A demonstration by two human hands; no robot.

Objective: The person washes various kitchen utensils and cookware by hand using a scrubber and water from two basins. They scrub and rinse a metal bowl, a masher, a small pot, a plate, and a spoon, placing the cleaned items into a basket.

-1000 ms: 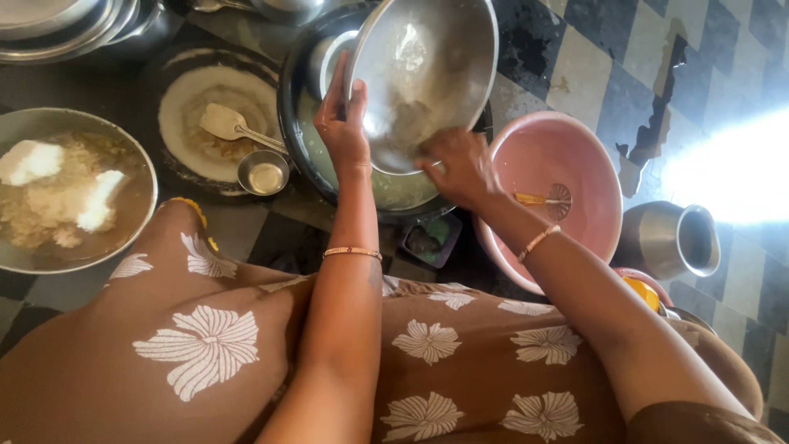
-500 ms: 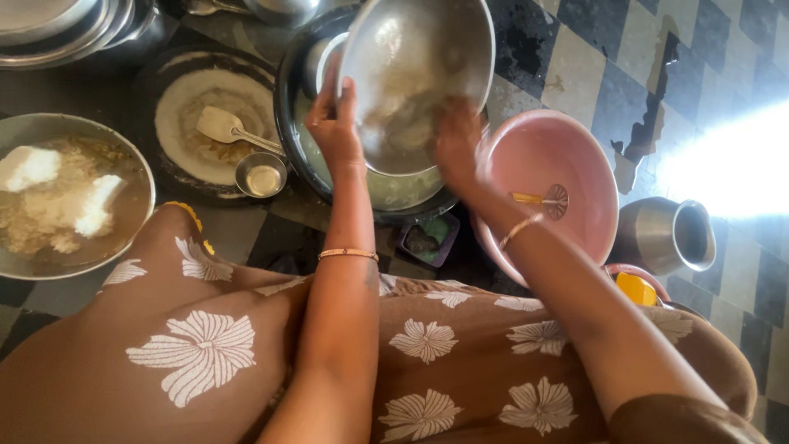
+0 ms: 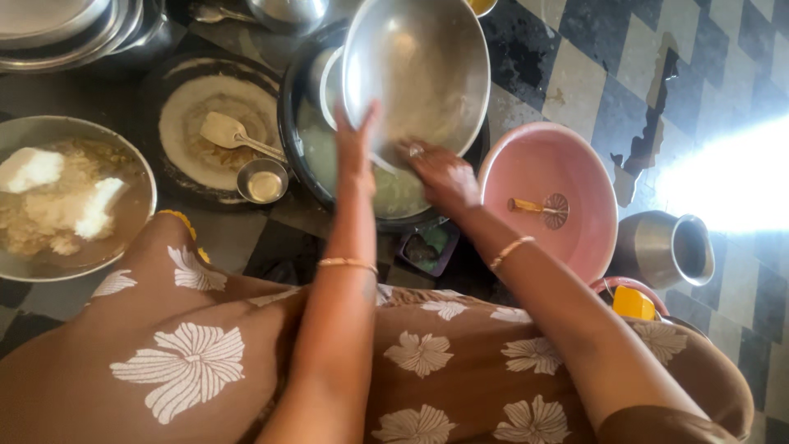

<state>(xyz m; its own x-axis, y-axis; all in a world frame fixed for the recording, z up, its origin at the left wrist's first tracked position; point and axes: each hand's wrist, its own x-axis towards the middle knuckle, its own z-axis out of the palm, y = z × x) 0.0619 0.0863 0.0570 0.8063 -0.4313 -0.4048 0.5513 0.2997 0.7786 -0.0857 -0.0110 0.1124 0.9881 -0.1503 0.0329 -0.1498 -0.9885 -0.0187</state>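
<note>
My left hand (image 3: 355, 148) presses flat against the near rim of a steel bowl (image 3: 419, 70), tipped up on edge so its inside faces me, over a dark pan of pale liquid (image 3: 394, 193). My right hand (image 3: 444, 174) is at the bowl's lower edge, fingers reaching inside it. Right of that sits a pink basin (image 3: 546, 168) with a small whisk (image 3: 538, 207) in it, and further right a steel pot (image 3: 666, 247). To the left, a round griddle (image 3: 218, 131) carries a spatula (image 3: 234, 136) and a little steel cup (image 3: 263, 181); far left, a bowl of pale lumps (image 3: 66, 197).
</note>
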